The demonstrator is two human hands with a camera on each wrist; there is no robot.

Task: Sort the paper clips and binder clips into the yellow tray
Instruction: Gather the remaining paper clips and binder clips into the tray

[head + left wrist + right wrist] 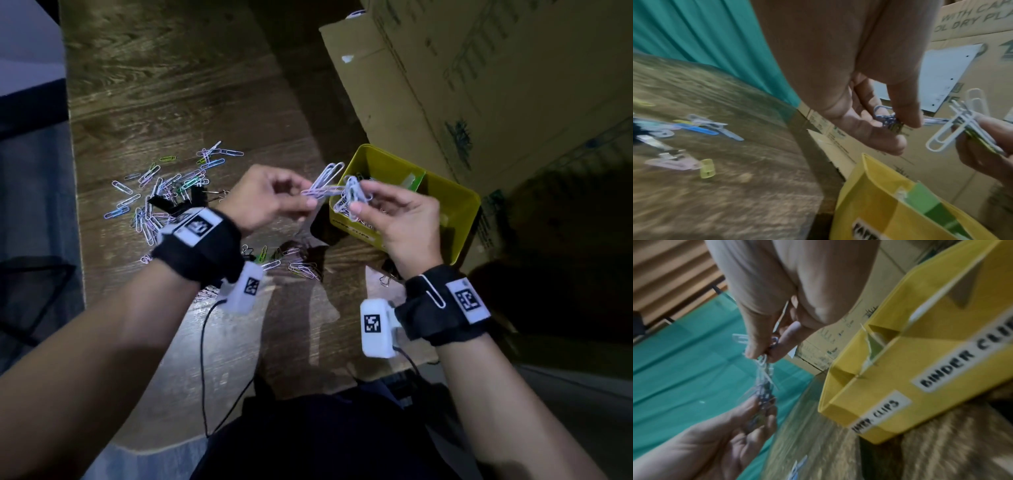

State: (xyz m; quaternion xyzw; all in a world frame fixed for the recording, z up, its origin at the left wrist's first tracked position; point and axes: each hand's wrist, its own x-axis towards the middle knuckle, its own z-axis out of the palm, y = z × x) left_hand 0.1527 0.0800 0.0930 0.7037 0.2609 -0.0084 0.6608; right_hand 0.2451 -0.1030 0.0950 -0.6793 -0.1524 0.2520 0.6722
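Note:
My left hand (306, 198) pinches one end of a tangled bunch of white and lilac paper clips (327, 180). My right hand (363, 198) pinches the other end of the bunch, right above the near-left compartment of the yellow tray (457, 197). In the left wrist view my left hand (898, 128) pinches a small knot of clips (887, 121), and white clips (953, 129) stick out of the right hand. In the right wrist view the clips (764, 374) hang between my right hand (764, 353) and the left hand below. The tray's (900, 356) front bears the labels PAPER CLIPS and BINDER CLIPS.
Several coloured paper clips (164, 185) and black binder clips (166, 204) lie scattered on the wooden table (171, 85), left of the hands. More clips (301, 267) lie near the front edge. A large cardboard box (479, 85) stands right behind the tray. A green divider (927, 199) splits the tray.

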